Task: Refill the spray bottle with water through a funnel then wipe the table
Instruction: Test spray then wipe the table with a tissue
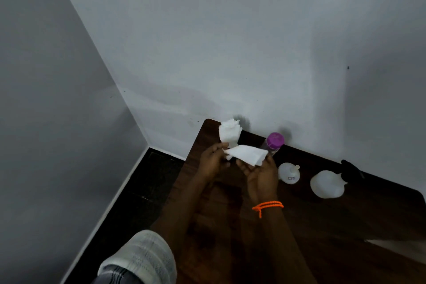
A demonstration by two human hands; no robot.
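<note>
Both hands hold a white paper tissue (pixel 246 155) above the dark wooden table (pixel 322 226). My left hand (pixel 213 158) pinches its left end and my right hand (pixel 261 175), with an orange thread at the wrist, grips its right end. A roll of white tissue (pixel 229 132) stands at the table's far left corner. To the right stands a clear water bottle with a purple cap (pixel 274 141). A white funnel (pixel 289 173) lies on the table beside my right hand. The translucent spray bottle (pixel 326 184) with a black spray head (pixel 351 172) lies further right.
The table stands against a pale wall, in the corner of the room. Dark floor (pixel 129 196) shows to the left of the table. A pale patch (pixel 396 246) lies near the table's right front.
</note>
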